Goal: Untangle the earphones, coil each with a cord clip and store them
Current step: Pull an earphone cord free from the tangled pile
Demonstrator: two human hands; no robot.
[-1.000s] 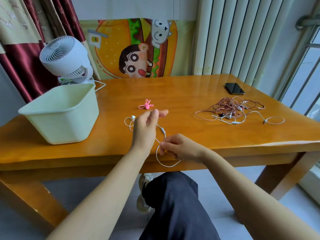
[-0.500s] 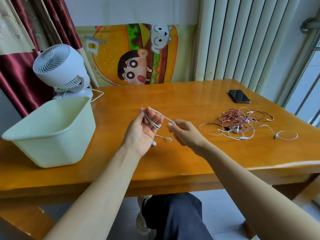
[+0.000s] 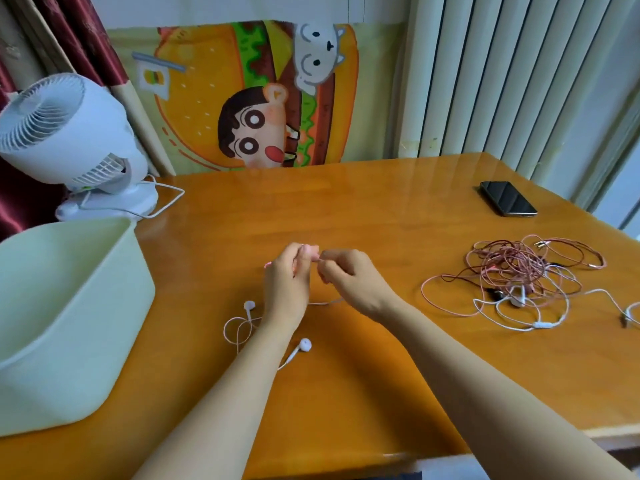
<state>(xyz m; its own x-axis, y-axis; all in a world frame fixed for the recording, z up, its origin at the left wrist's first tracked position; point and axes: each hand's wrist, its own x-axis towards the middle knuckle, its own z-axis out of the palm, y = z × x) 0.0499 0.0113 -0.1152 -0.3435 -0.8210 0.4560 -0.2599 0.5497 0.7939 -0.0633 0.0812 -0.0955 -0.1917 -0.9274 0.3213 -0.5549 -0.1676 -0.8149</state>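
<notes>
A white earphone lies on the table point(image 3: 381, 209) below my hands, one earbud point(image 3: 248, 305) by a small cord loop point(image 3: 238, 328) and the other earbud point(image 3: 304, 344) beside my left forearm. My left hand point(image 3: 285, 284) is curled round the pink cord clip point(image 3: 267, 265), of which only a tip shows. My right hand point(image 3: 349, 282) touches the left fingertips and pinches a thin white bit, apparently the earphone cord point(image 3: 329, 302) that runs up under it. To the right sits a tangle of pink and white earphones point(image 3: 516, 271).
A pale green bin point(image 3: 69, 306) stands open at the left, with a white fan point(image 3: 69, 140) and its cable behind it. A black phone point(image 3: 509, 199) lies at the far right. The table's front edge is close under my forearms.
The cord is no longer wound round my left fingers; the earbuds now lie on the table. Both hands have come together, and the view has moved closer to the table.
</notes>
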